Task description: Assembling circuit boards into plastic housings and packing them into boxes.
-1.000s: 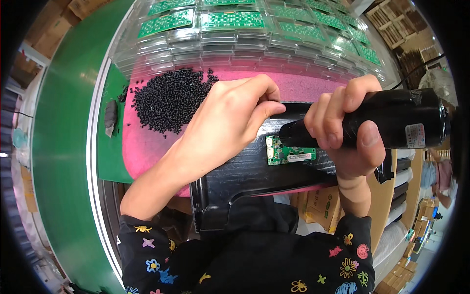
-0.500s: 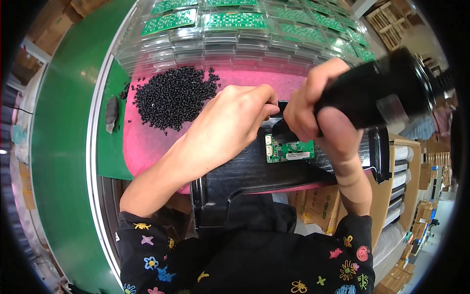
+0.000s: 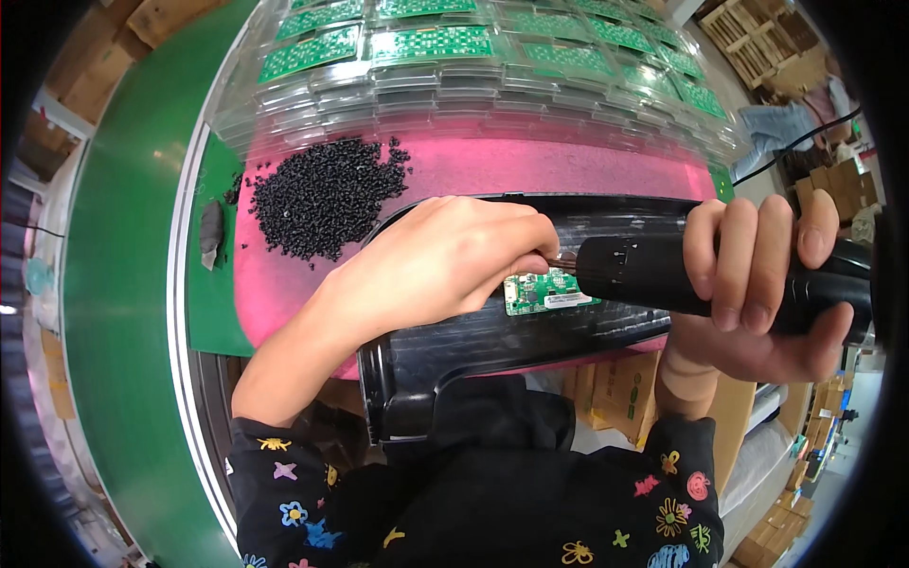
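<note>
My right hand (image 3: pixel 757 279) is wrapped around a black electric screwdriver (image 3: pixel 634 270), which lies nearly level with its bit pointing left. At the bit's tip, the thumb and forefinger of my left hand (image 3: pixel 450 251) are pinched together; whatever is between them is hidden. Just below the bit, a small green circuit board (image 3: pixel 549 301) with a white label sits in a black plastic housing (image 3: pixel 492 346). My left hand and the screwdriver cover part of the board. Left of the housing lies a heap of small black screws (image 3: pixel 317 199).
A pink mat (image 3: pixel 568 161) lies under the housing. Clear plastic trays (image 3: pixel 426 80) of green circuit boards are stacked at the back. A dark grey wrapped lump (image 3: pixel 212 227) lies on the green surface at left. A cable (image 3: pixel 800 142) hangs at upper right.
The screwdriver has swung from tilted over the board to nearly level, its bit now at my left fingertips. My right hand has moved right and lower. My left hand has shifted slightly.
</note>
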Action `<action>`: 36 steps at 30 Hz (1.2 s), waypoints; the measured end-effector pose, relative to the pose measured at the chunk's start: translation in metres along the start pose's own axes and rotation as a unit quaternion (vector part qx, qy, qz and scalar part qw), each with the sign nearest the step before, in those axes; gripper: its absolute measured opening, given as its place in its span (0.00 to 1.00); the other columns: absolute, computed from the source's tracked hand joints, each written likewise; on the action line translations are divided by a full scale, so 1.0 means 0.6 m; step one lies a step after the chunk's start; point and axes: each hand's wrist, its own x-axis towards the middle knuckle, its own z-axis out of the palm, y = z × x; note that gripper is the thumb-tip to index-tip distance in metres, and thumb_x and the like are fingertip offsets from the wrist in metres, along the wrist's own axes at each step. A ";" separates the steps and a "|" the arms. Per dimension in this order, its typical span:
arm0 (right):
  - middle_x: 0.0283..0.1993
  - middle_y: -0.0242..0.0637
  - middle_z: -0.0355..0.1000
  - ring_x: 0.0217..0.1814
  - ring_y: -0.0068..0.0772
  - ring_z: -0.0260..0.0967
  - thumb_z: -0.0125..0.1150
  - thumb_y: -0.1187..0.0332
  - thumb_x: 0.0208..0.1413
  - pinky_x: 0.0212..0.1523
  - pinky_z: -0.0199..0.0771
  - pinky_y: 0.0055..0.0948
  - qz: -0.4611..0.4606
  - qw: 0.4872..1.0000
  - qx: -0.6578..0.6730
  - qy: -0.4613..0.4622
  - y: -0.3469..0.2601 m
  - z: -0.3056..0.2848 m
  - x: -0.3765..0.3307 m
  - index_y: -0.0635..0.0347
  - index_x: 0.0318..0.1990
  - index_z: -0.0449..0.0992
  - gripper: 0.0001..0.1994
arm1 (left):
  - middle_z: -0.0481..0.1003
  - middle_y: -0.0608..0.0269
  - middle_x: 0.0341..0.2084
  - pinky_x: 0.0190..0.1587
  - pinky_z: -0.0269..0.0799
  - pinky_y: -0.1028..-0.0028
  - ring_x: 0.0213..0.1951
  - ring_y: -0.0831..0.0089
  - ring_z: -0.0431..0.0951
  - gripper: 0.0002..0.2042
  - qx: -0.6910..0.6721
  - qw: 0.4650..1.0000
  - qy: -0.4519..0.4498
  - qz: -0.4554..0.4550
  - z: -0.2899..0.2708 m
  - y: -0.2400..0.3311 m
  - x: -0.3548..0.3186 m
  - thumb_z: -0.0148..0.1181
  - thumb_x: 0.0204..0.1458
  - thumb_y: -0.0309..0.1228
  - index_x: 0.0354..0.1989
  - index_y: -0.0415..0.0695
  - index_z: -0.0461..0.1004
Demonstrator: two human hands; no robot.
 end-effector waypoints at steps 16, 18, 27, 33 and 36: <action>0.18 0.24 0.62 0.14 0.20 0.56 0.61 0.53 0.53 0.20 0.61 0.22 0.105 0.967 -0.219 0.080 -0.050 -0.025 -0.043 0.56 0.40 0.61 0.20 | 0.76 0.60 0.19 0.23 0.71 0.74 0.19 0.69 0.77 0.04 0.036 0.998 0.049 -0.030 0.010 0.004 0.001 0.61 0.54 0.23 0.28 0.37 0.76; 0.17 0.25 0.61 0.14 0.20 0.56 0.60 0.52 0.53 0.20 0.61 0.22 0.107 0.964 -0.224 0.090 -0.043 -0.029 -0.047 0.57 0.40 0.61 0.20 | 0.74 0.60 0.18 0.22 0.69 0.72 0.19 0.67 0.76 0.07 0.054 0.997 0.022 -0.049 0.002 0.008 0.002 0.61 0.55 0.24 0.26 0.37 0.74; 0.17 0.25 0.60 0.14 0.20 0.56 0.60 0.52 0.54 0.20 0.60 0.22 0.129 0.961 -0.223 0.100 -0.030 -0.041 -0.053 0.57 0.39 0.61 0.20 | 0.73 0.55 0.21 0.27 0.69 0.67 0.23 0.57 0.76 0.07 0.060 0.994 0.030 -0.087 0.002 0.017 0.008 0.59 0.56 0.27 0.28 0.37 0.71; 0.18 0.25 0.61 0.13 0.20 0.55 0.60 0.53 0.54 0.19 0.59 0.22 0.146 0.970 -0.177 0.076 -0.024 -0.049 -0.050 0.56 0.38 0.60 0.19 | 0.76 0.55 0.25 0.30 0.73 0.67 0.28 0.58 0.79 0.05 0.065 0.995 0.020 -0.069 0.005 0.006 0.008 0.62 0.53 0.25 0.33 0.37 0.75; 0.18 0.25 0.61 0.14 0.19 0.56 0.62 0.55 0.53 0.18 0.58 0.21 0.156 0.974 -0.159 0.050 -0.021 -0.049 -0.048 0.56 0.38 0.61 0.19 | 0.77 0.55 0.26 0.31 0.74 0.67 0.29 0.59 0.79 0.05 0.063 0.995 0.018 -0.069 0.007 0.007 0.007 0.63 0.52 0.25 0.33 0.37 0.76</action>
